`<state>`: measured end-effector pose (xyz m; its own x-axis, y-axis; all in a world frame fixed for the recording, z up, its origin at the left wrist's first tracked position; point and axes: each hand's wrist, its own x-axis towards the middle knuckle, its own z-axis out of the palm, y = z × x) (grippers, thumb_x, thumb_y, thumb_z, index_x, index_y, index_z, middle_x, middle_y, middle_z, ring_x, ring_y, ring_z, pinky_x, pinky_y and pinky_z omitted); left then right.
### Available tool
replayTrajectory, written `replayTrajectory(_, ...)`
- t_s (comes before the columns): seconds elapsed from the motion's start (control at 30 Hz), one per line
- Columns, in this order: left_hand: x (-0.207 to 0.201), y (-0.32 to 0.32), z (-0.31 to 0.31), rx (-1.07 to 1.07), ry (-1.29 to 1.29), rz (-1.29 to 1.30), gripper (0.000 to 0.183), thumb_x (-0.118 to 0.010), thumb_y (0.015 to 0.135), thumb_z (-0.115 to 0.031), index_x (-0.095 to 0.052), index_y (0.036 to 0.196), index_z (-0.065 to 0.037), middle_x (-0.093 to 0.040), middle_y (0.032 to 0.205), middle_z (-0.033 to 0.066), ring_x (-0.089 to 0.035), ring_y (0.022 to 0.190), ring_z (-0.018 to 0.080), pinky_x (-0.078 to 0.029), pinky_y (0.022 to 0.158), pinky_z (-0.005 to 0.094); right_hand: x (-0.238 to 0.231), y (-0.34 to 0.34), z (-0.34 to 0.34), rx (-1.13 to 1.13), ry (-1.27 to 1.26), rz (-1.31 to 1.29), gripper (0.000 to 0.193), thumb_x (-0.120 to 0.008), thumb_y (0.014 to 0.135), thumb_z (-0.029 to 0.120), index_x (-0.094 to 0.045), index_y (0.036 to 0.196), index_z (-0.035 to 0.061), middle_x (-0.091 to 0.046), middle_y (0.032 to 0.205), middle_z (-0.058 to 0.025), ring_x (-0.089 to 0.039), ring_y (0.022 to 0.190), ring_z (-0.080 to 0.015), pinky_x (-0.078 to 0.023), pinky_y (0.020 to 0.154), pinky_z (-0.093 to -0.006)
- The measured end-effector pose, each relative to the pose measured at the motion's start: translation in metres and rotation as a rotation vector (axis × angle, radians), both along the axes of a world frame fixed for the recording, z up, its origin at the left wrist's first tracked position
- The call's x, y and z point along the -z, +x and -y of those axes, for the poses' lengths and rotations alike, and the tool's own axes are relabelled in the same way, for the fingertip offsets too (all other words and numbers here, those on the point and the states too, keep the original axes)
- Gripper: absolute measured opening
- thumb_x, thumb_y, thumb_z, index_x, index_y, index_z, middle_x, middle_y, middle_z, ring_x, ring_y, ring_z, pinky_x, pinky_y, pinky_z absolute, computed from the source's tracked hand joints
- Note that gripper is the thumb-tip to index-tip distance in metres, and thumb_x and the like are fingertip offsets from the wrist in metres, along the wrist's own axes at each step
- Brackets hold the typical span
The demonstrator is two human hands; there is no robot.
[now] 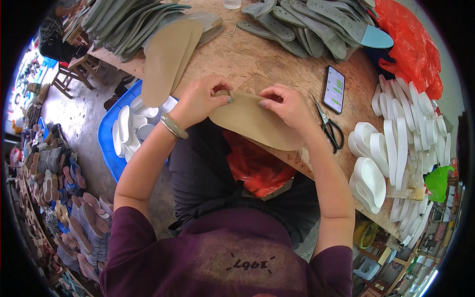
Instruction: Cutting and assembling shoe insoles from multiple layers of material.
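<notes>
Both forearms reach forward, wrists bent inward: the left hand pinches a tan sole at its ten o'clock edge, the right hand grips it near one o'clock, thumb on top, at the table's near edge. Around it lie at least two overlapping tan insoles at ten o'clock, one phone at two and one pair of scissors at three.

A lit smartphone lies on the wooden desk. Just left of the phone and nearer lie black-handled scissors; to its right cluster white sole pieces. Beyond it are heaped grey shoe soles, with a red plastic bag beyond and rightward. A blue tub stands well to its left.
</notes>
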<state>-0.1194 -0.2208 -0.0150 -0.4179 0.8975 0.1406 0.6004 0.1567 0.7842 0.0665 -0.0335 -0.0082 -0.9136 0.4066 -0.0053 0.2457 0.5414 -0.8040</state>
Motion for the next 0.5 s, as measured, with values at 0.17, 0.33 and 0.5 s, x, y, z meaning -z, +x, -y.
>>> replayTrajectory(0.17, 0.000, -0.003, 0.006, -0.045, -0.041, 0.028, 0.033, -0.077, 0.080, -0.016, -0.068, 0.109, -0.002, -0.068, 0.096, 0.0072, -0.062, 0.084, 0.0162, -0.051, 0.078, 0.0308, 0.000, -0.035, 0.021, -0.044, 0.160, -0.062, 0.024, -0.072, 0.083, 0.022, -0.074, 0.101, 0.0060, -0.069, 0.096, -0.0128, -0.067, 0.089, -0.0299, -0.052, 0.079, -0.0386)
replayTrajectory(0.33, 0.006, -0.009, 0.006, -0.010, -0.069, 0.089, 0.037, -0.078, 0.080, -0.018, -0.067, 0.111, -0.001, -0.068, 0.101, 0.0095, -0.066, 0.093, 0.0194, -0.053, 0.086, 0.0334, 0.003, -0.060, 0.035, -0.048, 0.155, -0.112, 0.018, -0.070, 0.083, 0.019, -0.074, 0.096, 0.0065, -0.068, 0.091, -0.0115, -0.066, 0.085, -0.0304, -0.052, 0.076, -0.0404)
replayTrajectory(0.5, 0.008, -0.007, 0.007, -0.009, -0.005, 0.067, 0.037, -0.077, 0.077, -0.024, -0.069, 0.107, -0.002, -0.068, 0.098, 0.0160, -0.066, 0.091, 0.0300, -0.051, 0.081, 0.0383, 0.006, -0.063, 0.035, -0.044, 0.051, -0.125, 0.016, -0.073, 0.081, 0.012, -0.073, 0.095, 0.0042, -0.068, 0.090, -0.0090, -0.064, 0.082, -0.0223, -0.051, 0.075, -0.0348)
